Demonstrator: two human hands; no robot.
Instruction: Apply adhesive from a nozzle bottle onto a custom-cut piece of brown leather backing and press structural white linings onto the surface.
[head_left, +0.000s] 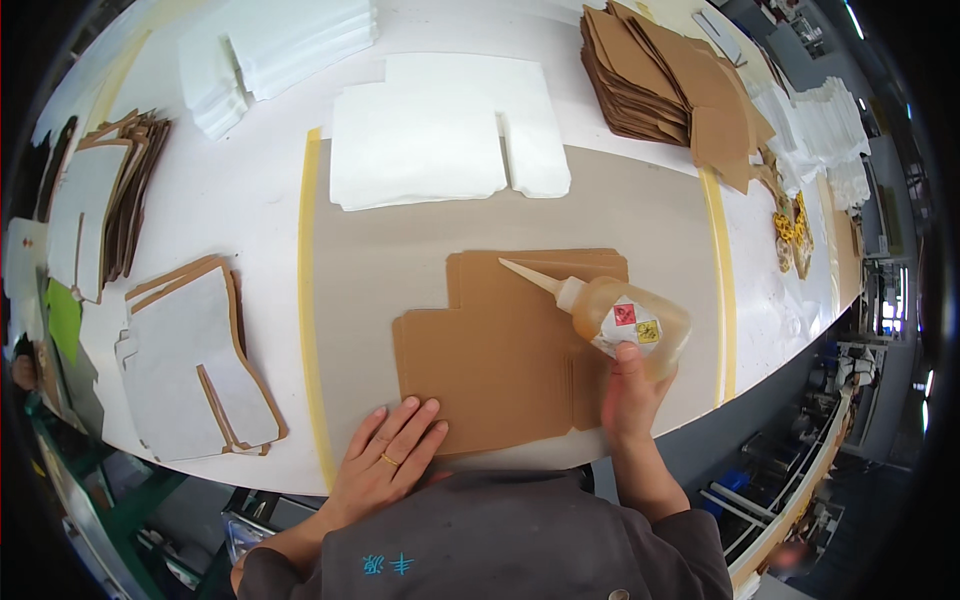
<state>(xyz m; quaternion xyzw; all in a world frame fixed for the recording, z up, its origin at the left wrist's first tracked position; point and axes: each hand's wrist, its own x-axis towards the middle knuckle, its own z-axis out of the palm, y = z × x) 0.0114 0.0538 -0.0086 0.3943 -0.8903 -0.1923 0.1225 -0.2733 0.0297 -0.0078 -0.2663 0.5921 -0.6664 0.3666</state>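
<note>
A flat brown notched panel [490, 370] lies in front of me on a grey mat [390, 240], with another brown sheet showing beneath its edges. My left hand [390, 455] rests on the panel's lower left corner, fingers stretched out and nothing in them. In my right hand [635, 395] is a translucent squeeze bottle [640, 325] with a long pointed nozzle, tilted so that its tip is over the panel's upper part. Whether the tip touches the panel, I cannot tell. Amber liquid shows inside the bottle.
White notched sheets [440, 130] lie beyond the panel. Brown panels [660, 90] are stacked at the far right, white sheets [280, 50] at the far left. White-faced brown pieces [205, 360] lie at left, near another pile [110, 200]. Yellow tape strips [311, 300] border the mat.
</note>
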